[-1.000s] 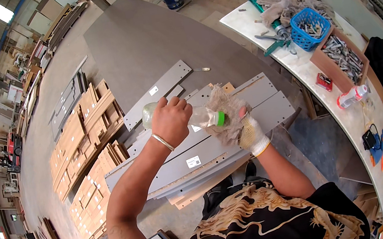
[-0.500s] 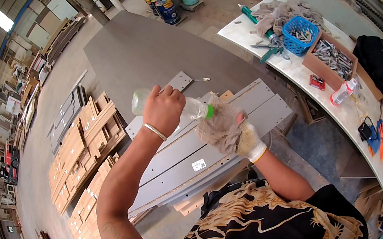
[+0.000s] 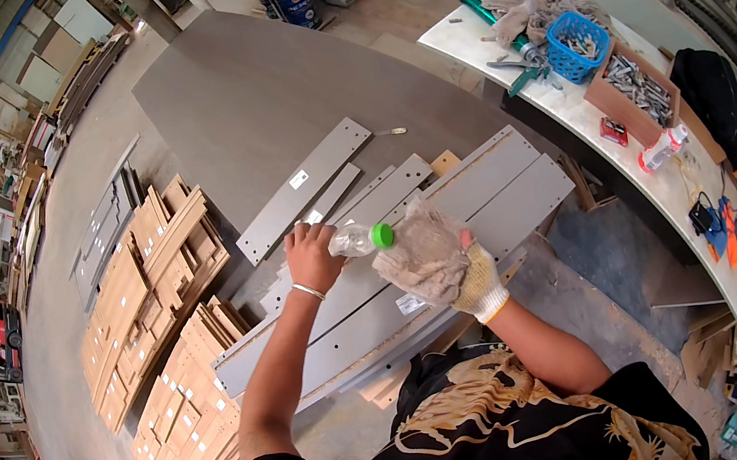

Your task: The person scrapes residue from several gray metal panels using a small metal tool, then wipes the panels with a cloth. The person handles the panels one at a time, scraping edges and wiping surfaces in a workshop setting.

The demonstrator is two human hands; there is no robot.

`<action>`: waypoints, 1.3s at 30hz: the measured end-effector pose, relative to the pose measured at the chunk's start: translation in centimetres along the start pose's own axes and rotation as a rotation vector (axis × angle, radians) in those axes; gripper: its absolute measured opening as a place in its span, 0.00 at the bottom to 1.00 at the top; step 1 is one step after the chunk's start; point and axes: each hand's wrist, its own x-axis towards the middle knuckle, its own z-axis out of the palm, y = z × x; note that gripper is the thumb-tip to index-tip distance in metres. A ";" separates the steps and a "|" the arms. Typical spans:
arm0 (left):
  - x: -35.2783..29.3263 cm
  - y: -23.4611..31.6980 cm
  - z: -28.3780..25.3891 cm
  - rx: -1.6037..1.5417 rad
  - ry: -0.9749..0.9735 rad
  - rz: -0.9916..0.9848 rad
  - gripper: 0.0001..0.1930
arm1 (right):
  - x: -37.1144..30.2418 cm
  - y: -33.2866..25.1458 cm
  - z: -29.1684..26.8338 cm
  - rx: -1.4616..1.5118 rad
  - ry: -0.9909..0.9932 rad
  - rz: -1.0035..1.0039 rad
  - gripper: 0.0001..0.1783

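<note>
Grey panels [image 3: 444, 217] lie stacked on the counter [image 3: 267, 91], whose far half I see bare; timber stacks [image 3: 150, 266] crowd its left edge. My left hand [image 3: 313, 257] clamps a clear, green-capped bottle [image 3: 358, 239], tipped sideways; cap touching the rag [image 3: 426, 254] gripped in my gloved right hand [image 3: 475, 282].

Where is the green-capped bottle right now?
In the head view, centre frame: the bottle lies sideways in the left hand, its cap against the rag held by the gloved right hand.
</note>
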 end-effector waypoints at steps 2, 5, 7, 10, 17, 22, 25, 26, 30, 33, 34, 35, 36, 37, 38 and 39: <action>-1.3 -3.0 4.7 -0.132 0.041 -0.191 0.26 | -1.5 0.0 -1.7 -0.019 0.029 -0.057 0.39; -1.8 -9.5 11.1 -0.269 0.260 -0.653 0.27 | -4.6 0.1 -3.8 -0.056 0.102 -0.179 0.40; 0.3 -15.4 13.3 -0.586 0.481 -0.801 0.28 | -6.3 -0.8 -4.0 -0.065 0.112 -0.267 0.40; 3.1 -19.2 18.0 -0.536 0.410 -0.868 0.27 | -10.7 -2.5 -4.9 -0.073 0.163 -0.431 0.42; 4.1 -27.7 21.1 -0.765 0.232 -0.979 0.36 | -12.1 -5.7 -6.6 -0.222 0.311 -0.702 0.44; -2.0 -12.8 21.0 -0.284 0.076 -0.677 0.36 | -11.8 -11.1 -12.3 -1.072 0.712 -0.859 0.29; -5.7 0.3 14.1 -0.095 -0.182 -0.349 0.34 | -4.4 -8.5 -9.1 -2.204 0.707 -0.682 0.33; -6.9 2.8 13.1 -0.053 -0.235 -0.412 0.35 | -1.3 -6.3 -8.1 -2.411 0.645 -0.556 0.36; -10.5 6.0 13.1 0.148 -0.327 -0.430 0.35 | 4.8 1.3 -4.3 -2.681 -0.023 0.066 0.41; -11.2 5.9 12.3 0.111 -0.348 -0.415 0.34 | 5.1 -4.1 -6.5 -2.805 0.034 -0.021 0.33; -11.3 5.9 11.7 0.119 -0.345 -0.419 0.33 | 5.0 -8.9 -6.5 -2.777 0.176 -0.199 0.28; -11.5 5.7 11.3 0.125 -0.331 -0.404 0.33 | 4.9 -13.7 -6.5 -2.719 0.307 -0.374 0.25; -11.1 6.2 11.9 0.100 -0.319 -0.368 0.32 | 4.6 -18.9 -9.2 -2.802 0.704 -0.616 0.23; -10.7 6.7 12.5 0.076 -0.314 -0.335 0.32 | 4.0 -24.1 -11.9 -2.768 1.137 -0.822 0.21; -10.8 6.7 12.5 0.068 -0.301 -0.301 0.30 | 4.4 -24.3 -12.0 -2.711 1.119 -0.717 0.22; -11.2 6.3 11.9 0.085 -0.319 -0.299 0.29 | 5.6 -21.9 -10.7 -2.519 1.003 -0.706 0.23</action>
